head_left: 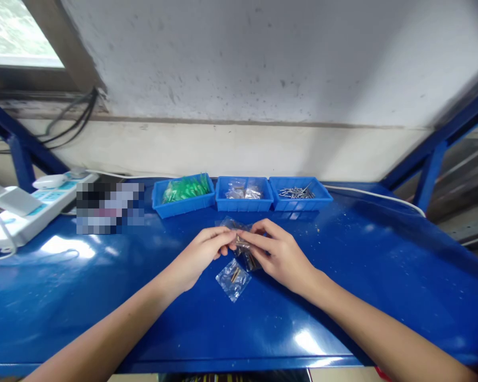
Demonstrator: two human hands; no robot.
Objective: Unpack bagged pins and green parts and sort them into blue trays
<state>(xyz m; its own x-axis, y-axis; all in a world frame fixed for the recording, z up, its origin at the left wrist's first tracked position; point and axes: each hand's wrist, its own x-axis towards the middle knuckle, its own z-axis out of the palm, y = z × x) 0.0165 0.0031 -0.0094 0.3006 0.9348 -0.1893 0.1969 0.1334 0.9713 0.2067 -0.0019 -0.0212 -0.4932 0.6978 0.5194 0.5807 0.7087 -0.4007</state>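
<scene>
My left hand (209, 245) and my right hand (278, 253) meet over the middle of the blue table. Both have their fingertips closed on a small clear plastic bag (241, 241) with something brassy in it; the fingers partly cover it. Beneath and behind the hands lie more clear bags (252, 261), some with dark or metallic pieces inside. Just in front of them, flat on the table, is a separate clear bag (233, 280) holding small brass-coloured pins.
Along the wall stand three blue bins: one with green packets (185, 188), one with clear bags (245, 191), one with metal pins or screws (297, 192). A white power strip (43, 204) with plugs lies left, beside a blurred-out object (107, 209). A white cable (376, 195) runs behind.
</scene>
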